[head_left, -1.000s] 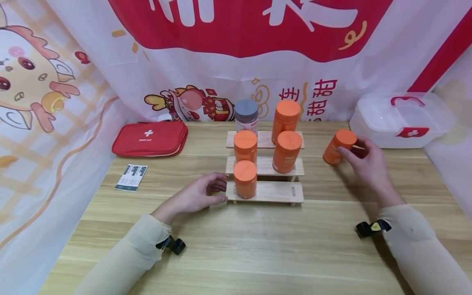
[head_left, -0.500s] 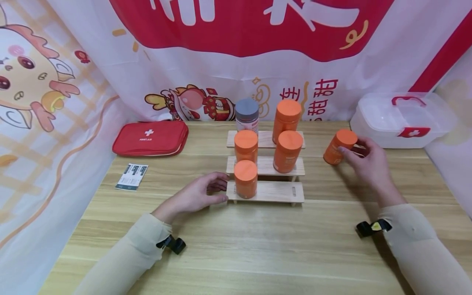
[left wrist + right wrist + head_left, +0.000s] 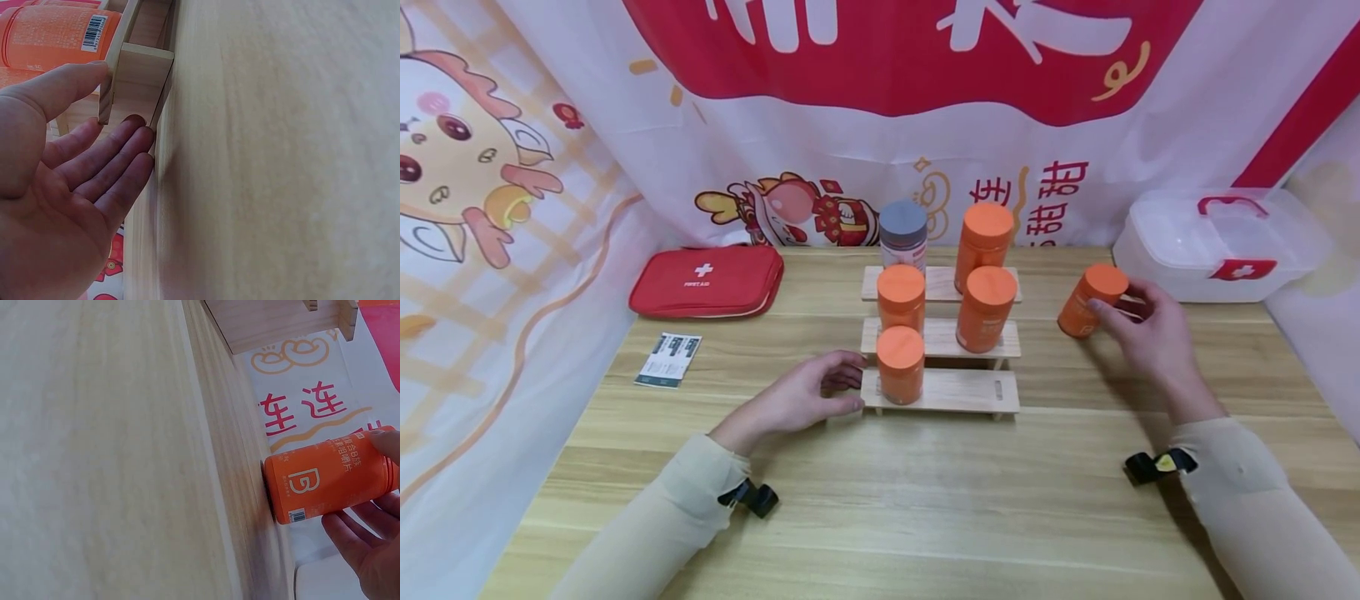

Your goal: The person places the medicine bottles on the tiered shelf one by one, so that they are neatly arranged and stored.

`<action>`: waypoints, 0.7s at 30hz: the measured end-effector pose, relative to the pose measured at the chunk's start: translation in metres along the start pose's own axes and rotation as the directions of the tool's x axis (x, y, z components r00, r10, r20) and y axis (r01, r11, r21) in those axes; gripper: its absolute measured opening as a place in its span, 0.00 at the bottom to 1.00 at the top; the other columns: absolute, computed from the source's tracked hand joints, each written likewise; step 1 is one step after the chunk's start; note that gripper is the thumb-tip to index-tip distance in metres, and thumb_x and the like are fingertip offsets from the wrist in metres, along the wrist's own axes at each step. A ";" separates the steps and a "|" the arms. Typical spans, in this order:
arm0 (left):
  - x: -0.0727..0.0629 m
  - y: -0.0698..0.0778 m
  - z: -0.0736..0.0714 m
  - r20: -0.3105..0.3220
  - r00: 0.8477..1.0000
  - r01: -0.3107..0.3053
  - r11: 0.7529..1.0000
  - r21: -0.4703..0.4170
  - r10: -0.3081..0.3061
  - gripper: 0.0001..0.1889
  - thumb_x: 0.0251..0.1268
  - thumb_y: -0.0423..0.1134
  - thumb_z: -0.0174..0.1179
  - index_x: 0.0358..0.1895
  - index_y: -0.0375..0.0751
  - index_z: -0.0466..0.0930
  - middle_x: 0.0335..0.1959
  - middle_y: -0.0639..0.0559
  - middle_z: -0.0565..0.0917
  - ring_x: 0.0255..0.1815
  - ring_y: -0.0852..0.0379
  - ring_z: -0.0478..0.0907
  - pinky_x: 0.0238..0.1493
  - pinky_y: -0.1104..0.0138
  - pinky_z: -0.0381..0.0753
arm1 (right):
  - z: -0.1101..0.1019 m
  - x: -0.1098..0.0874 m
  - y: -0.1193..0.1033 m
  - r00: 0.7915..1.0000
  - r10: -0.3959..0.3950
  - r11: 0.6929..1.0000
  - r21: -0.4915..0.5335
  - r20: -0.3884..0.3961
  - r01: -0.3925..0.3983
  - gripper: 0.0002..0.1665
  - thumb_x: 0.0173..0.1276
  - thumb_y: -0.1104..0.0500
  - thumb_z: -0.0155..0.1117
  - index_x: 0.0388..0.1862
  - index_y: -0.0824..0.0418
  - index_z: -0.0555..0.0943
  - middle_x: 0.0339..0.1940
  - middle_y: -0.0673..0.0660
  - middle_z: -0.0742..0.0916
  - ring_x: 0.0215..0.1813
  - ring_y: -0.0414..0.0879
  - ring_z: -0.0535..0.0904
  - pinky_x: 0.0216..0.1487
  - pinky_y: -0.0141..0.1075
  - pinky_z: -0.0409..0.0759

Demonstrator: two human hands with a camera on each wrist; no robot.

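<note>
My right hand [image 3: 1153,333] holds an orange supplement bottle [image 3: 331,478] near its lid, thumb on one side and fingers on the other. The bottle's base is right at the tabletop, to the right of a three-tier wooden rack [image 3: 958,390]. At the left end of the rack's lowest tier, my left hand [image 3: 797,392] has its thumb and index fingertips right at the board's end, fingers relaxed. On that tier stands an orange bottle [image 3: 900,367]. The middle tier carries two more, and the top tier holds an orange bottle [image 3: 982,246] and a grey-lidded bottle [image 3: 902,233].
A red first-aid pouch [image 3: 703,283] lies at the back left, with a small printed card [image 3: 668,360] in front of it. A clear white box [image 3: 1210,250] with a red handle stands at the back right. A printed cloth [image 3: 850,142] hangs behind the table.
</note>
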State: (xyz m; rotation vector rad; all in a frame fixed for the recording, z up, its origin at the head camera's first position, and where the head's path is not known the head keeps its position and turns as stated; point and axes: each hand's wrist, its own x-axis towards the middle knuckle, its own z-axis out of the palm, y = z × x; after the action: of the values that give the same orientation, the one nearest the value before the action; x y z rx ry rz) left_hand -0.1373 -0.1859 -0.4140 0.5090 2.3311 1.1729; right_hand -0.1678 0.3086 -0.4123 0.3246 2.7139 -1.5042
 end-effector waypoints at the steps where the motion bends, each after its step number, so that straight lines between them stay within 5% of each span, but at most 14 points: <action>1: 0.000 0.000 0.000 0.000 1.000 -0.003 1.000 0.004 0.003 0.30 0.73 0.41 0.72 0.75 0.45 0.74 0.66 0.50 0.84 0.68 0.50 0.82 0.75 0.49 0.80 | 0.000 0.000 0.000 1.000 0.000 1.000 -0.001 -0.001 0.000 0.57 0.73 0.27 0.65 0.90 0.51 0.57 0.86 0.61 0.69 0.82 0.62 0.68 0.81 0.63 0.72; 13: -0.001 0.002 0.000 0.004 1.000 -0.002 1.000 0.000 0.002 0.30 0.74 0.41 0.71 0.75 0.45 0.73 0.67 0.49 0.84 0.68 0.49 0.82 0.76 0.48 0.80 | -0.004 -0.009 -0.001 1.000 -0.016 1.000 -0.027 -0.022 0.015 0.56 0.74 0.27 0.63 0.89 0.51 0.58 0.85 0.61 0.71 0.80 0.60 0.71 0.80 0.58 0.75; 17: -0.001 0.000 0.000 0.007 1.000 -0.013 1.000 -0.002 0.013 0.30 0.74 0.42 0.71 0.75 0.44 0.73 0.67 0.47 0.84 0.68 0.48 0.82 0.75 0.47 0.80 | -0.005 -0.015 -0.003 0.998 -0.038 0.998 -0.043 -0.041 0.036 0.54 0.75 0.29 0.64 0.89 0.53 0.59 0.83 0.61 0.73 0.77 0.58 0.72 0.73 0.33 0.81; 21: -0.001 0.000 0.000 0.006 1.000 -0.006 1.000 -0.003 0.006 0.30 0.74 0.42 0.71 0.75 0.45 0.73 0.67 0.48 0.84 0.68 0.49 0.82 0.76 0.48 0.80 | -0.006 -0.021 -0.004 0.995 -0.075 0.996 -0.045 -0.068 0.072 0.52 0.75 0.32 0.66 0.87 0.54 0.62 0.80 0.62 0.75 0.71 0.51 0.75 0.54 0.11 0.76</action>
State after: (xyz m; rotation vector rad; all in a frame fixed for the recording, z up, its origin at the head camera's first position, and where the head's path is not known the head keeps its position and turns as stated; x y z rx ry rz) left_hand -0.1369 -0.1862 -0.4140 0.5175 2.3239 1.1759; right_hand -0.1473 0.3079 -0.4028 0.2845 2.8373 -1.4767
